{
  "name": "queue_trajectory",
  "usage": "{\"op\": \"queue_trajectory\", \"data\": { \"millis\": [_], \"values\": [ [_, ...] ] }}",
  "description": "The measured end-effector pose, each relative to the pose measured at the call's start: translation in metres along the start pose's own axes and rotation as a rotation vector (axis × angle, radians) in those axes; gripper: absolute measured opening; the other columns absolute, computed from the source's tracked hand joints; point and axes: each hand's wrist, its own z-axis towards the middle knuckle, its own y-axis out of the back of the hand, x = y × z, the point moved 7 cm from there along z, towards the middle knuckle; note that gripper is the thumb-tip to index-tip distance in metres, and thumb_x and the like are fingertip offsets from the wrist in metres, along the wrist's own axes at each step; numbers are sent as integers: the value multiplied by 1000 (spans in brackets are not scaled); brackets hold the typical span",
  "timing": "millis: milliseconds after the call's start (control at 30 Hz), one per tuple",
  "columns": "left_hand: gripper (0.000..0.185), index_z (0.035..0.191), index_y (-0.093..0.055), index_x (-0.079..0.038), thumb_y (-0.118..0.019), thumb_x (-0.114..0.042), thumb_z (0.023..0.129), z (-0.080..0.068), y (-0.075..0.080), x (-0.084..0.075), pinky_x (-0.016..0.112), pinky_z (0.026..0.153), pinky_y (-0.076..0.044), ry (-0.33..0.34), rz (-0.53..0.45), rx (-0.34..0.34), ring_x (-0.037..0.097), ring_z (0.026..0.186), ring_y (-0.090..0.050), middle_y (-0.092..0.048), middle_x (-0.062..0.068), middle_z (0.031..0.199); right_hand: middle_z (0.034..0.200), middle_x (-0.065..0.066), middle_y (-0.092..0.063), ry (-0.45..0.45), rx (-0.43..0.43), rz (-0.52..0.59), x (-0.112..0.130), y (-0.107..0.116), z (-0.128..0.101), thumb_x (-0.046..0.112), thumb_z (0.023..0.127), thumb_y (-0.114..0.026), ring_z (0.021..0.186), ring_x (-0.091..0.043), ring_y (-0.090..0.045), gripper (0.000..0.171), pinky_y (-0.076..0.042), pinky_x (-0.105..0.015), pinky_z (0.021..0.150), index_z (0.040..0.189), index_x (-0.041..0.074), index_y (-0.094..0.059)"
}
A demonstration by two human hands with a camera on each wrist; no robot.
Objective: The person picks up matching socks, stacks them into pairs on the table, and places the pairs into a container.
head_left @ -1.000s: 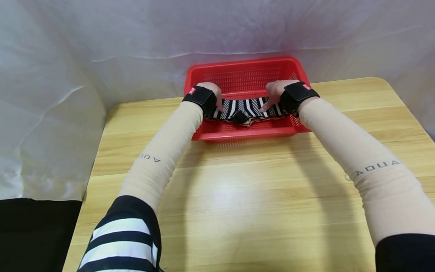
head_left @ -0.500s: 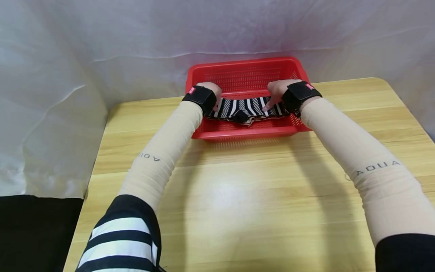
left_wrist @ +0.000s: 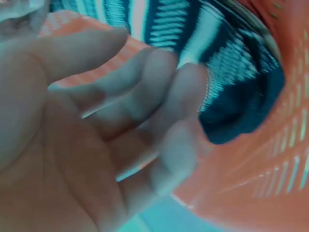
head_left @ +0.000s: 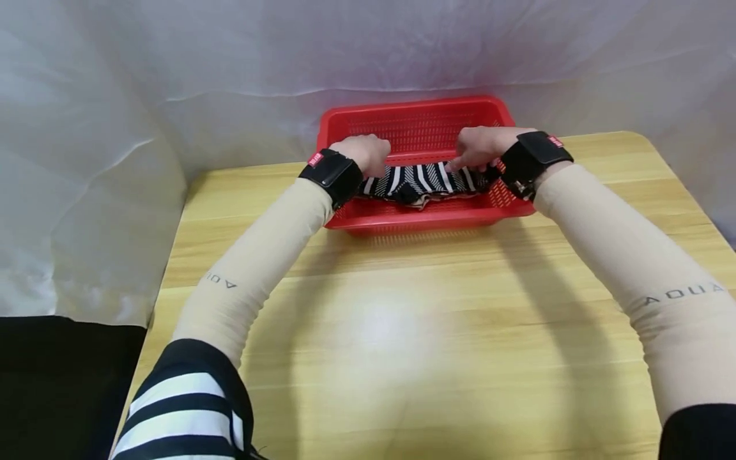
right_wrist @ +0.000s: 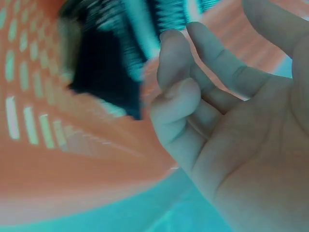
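Note:
A black-and-white striped garment (head_left: pixel 422 180) lies folded inside a red perforated basket (head_left: pixel 414 223) at the far middle of the wooden table (head_left: pixel 402 332). My left hand (head_left: pixel 368 153) hovers over the garment's left end and my right hand (head_left: pixel 477 147) over its right end. Neither hand holds anything. In the left wrist view the left hand (left_wrist: pixel 159 111) has relaxed, spread fingers, with the garment (left_wrist: pixel 231 72) and basket wall (left_wrist: pixel 260 159) beyond them. In the right wrist view the right hand (right_wrist: pixel 193 92) has loosely curled fingers, apart from the garment (right_wrist: pixel 111 72).
White cloth (head_left: pixel 172 76) hangs behind and to the left of the table. The basket sits against the table's far edge. Both forearms wear beige sleeves and black wrist straps. A dark area (head_left: pixel 57 383) lies beyond the table's left edge.
Both hands have let go of the garment and lifted up and outward from it. The garment now rests in the basket. The arms have drawn slightly apart.

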Motion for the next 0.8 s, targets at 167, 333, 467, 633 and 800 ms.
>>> {"op": "queue_trajectory", "data": {
  "millis": [167, 333, 467, 633, 800],
  "values": [
    [27, 118, -54, -10, -48, -29, 99, -8, 11, -12, 32, 79, -47, -105, -13, -103, 19, 91, -56, -58, 6, 108, 78, -9, -63, 95, -65, -8, 25, 11, -16, 28, 101, -52, 65, -15, -60, 32, -48, -27, 59, 101, -2, -65],
    [23, 103, -57, -10, -49, -31, 100, -23, 17, -23, 31, 77, -42, -211, -41, -192, 17, 85, -51, -53, 2, 92, 84, -11, -66, 170, -154, 10, 46, 18, -30, 16, 104, -39, 71, -15, -62, 30, -49, -27, 67, 105, -1, -65],
    [24, 102, -60, -9, -48, -29, 102, -36, 20, -32, 29, 73, -40, -280, -84, -275, 17, 80, -50, -52, 3, 85, 80, -9, -64, 210, -291, 22, 60, 23, -42, 18, 104, -40, 68, -17, -59, 30, -47, -28, 69, 96, 3, -65],
    [29, 120, -61, -11, -48, -30, 102, -54, 22, -45, 30, 81, -48, -305, -168, -415, 16, 91, -56, -63, 5, 104, 76, -9, -59, 230, -471, 73, 70, 27, -64, 22, 104, -43, 64, -21, -51, 28, -42, -31, 66, 97, 6, -65],
    [30, 120, -62, -12, -46, -31, 103, -74, 19, -54, 32, 87, -53, -276, -196, -674, 18, 100, -62, -65, 5, 112, 85, -12, -62, 193, -669, 123, 73, 23, -90, 24, 103, -46, 73, -25, -53, 28, -45, -36, 73, 105, 6, -67]
  ]
}}
